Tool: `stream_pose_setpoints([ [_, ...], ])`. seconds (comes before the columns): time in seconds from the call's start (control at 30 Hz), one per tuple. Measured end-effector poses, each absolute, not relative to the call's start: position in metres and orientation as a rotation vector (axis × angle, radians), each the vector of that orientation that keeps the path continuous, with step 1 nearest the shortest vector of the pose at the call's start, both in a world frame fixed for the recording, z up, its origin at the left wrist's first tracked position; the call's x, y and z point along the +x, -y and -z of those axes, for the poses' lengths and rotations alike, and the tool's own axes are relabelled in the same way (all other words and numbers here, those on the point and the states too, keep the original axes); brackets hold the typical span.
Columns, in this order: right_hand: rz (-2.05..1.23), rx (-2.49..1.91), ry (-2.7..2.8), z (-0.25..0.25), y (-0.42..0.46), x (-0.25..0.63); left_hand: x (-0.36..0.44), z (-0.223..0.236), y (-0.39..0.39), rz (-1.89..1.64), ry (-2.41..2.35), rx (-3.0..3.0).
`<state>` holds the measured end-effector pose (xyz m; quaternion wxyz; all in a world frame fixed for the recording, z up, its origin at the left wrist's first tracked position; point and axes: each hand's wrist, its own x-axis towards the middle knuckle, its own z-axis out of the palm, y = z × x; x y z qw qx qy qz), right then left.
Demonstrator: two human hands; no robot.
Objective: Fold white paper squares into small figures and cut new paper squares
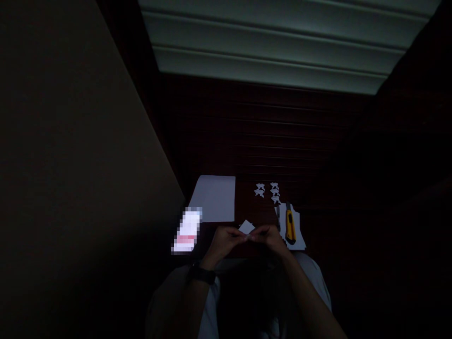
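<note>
A small piece of white paper [246,227], diamond-shaped from here, is pinched at its near corner between both hands. My left hand [225,241], with a dark watch [202,273] on its wrist, is closed with its fingertips on that corner. From the other side my right hand [269,238] closes on it too, fingertips meeting those of the left. The fingers hide the paper's near end. Beyond the hands, several small folded paper shapes [260,190] lie in two groups on the dark table.
A large white sheet [215,197] lies at the table's back left. Nearer, at the left edge, is a bright pixelated rectangle [187,230]. On the right a yellow utility knife [290,226] rests on white papers [299,239]. A wall [88,141] rises at left; the scene is dim.
</note>
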<state>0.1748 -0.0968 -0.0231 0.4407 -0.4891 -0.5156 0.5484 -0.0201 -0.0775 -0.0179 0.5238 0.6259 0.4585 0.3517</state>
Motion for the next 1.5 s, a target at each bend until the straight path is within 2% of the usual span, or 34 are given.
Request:
stream_pose_setpoints([
  [0.4,-1.374,-1.129,0.986,0.037,0.095,0.164,-0.011,0.020,0.076,-0.978,-1.132,1.290],
  [0.83,-1.397,-1.062,0.905,0.039,0.096,0.158,-0.009,0.019,0.079,-1.022,-1.127,1.200],
  [1.5,-1.219,-1.130,1.173,0.031,0.092,0.163,-0.011,0.010,0.079,-1.013,-1.139,1.404],
])
